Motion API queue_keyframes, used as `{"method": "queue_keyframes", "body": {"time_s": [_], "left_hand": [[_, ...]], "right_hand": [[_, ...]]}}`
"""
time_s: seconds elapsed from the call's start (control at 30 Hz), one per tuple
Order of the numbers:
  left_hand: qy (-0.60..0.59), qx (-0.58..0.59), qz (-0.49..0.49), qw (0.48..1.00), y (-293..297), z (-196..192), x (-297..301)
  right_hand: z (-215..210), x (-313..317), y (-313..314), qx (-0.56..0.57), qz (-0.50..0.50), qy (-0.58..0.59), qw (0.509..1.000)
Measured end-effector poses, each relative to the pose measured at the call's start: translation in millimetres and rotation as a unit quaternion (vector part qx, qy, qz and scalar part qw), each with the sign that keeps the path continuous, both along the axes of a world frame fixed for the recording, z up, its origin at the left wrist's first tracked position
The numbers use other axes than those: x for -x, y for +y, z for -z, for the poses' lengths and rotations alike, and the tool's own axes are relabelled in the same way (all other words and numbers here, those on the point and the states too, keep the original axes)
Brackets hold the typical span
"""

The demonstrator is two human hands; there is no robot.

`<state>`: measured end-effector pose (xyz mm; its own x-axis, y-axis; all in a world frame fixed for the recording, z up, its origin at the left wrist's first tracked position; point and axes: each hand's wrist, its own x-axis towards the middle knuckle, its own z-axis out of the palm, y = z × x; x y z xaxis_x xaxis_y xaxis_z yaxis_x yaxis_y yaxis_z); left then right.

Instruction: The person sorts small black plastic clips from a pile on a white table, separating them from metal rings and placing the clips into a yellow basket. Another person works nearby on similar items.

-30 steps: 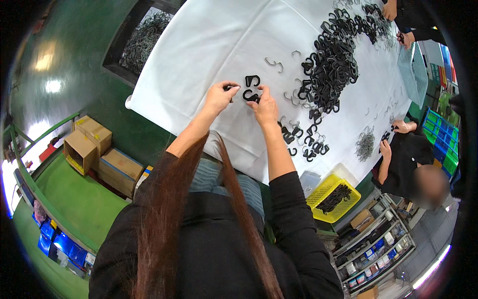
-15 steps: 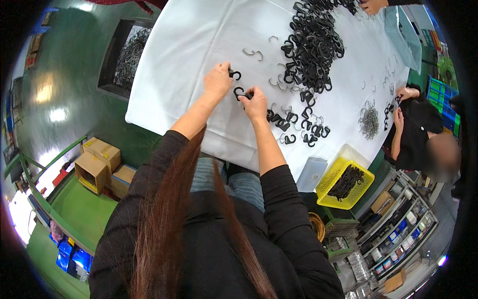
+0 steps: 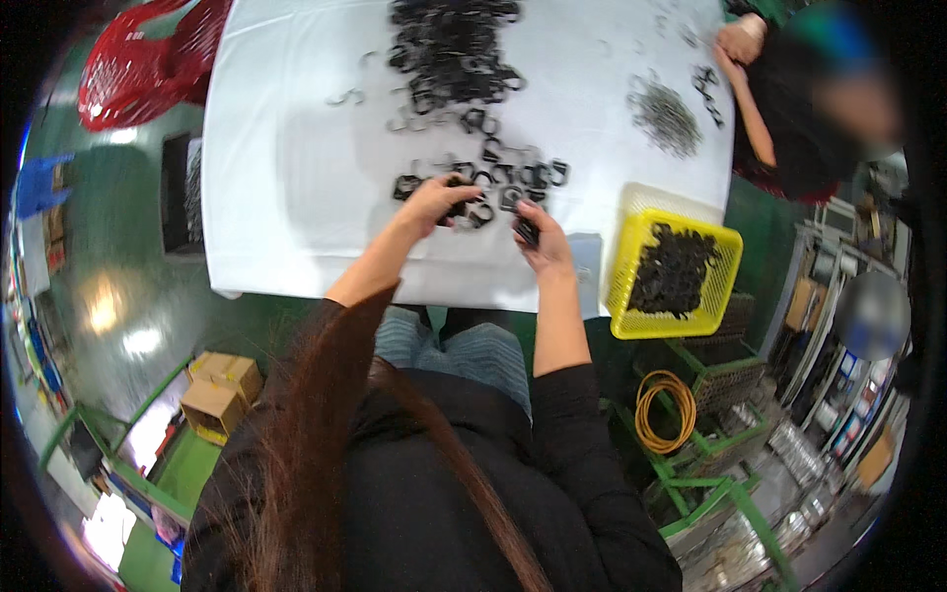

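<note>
Over a loose cluster of small black hook-shaped parts [image 3: 533, 176], near the front edge of the white table, both my hands are working. My left hand [image 3: 430, 205] has its fingers closed around a black hooked part [image 3: 458, 208], slightly blurred against the pieces below. My right hand [image 3: 546, 245], to the right, grips another black part [image 3: 527, 231] between thumb and fingers. Several bare metal wire hooks [image 3: 406, 122] lie beyond the cluster. Farther off spreads a large pile of the same black parts [image 3: 449, 49].
At the table's right edge a yellow basket [image 3: 619, 296] holds many black parts, beside a grey-blue flat item [image 3: 586, 266]. A heap of wire hooks [image 3: 666, 116] lies far right, near a co-worker's hands [image 3: 740, 41]. An orange hose coil [image 3: 643, 419] hangs on a green frame.
My view has turned and shifted to the right. Both hands have moved from the bare cloth to the black cluster, the left at its near edge, the right just beside it.
</note>
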<state>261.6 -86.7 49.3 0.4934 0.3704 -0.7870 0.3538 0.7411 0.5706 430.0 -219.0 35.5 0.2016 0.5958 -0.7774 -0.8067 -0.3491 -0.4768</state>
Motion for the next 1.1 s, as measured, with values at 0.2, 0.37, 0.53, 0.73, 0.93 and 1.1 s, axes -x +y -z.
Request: {"method": "queue_keyframes", "body": {"time_s": [0.2, 0.37, 0.53, 0.73, 0.93, 1.1], "left_hand": [[-0.121, -0.004, 0.140, 0.983, -141.8, -39.2, -227.8], [-0.056, -0.410, 0.106, 0.904, -185.4, -49.9, -297.8], [0.097, -0.572, 0.079, 0.810, -71.1, 12.0, -181.8], [0.428, -0.529, 0.117, 0.724, -8.5, 42.9, -104.9], [0.258, -0.531, 0.082, 0.803, 2.2, 55.8, -98.5], [-0.022, -0.205, -0.126, 0.970, 18.0, 50.4, -62.9]], "right_hand": [[-68.8, -164.6, -149.7, 0.096, 0.153, -0.311, 0.933], [-88.7, -230.2, -183.3, 0.350, 0.021, -0.643, 0.681], [-65.1, -176.5, -106.5, 0.136, -0.079, -0.794, 0.587], [7.6, -75.9, 21.6, 0.130, -0.235, -0.675, 0.687], [43.1, -81.5, 46.0, 0.169, -0.290, -0.677, 0.655], [19.5, -99.7, 19.4, 0.189, -0.141, -0.620, 0.748]]}}
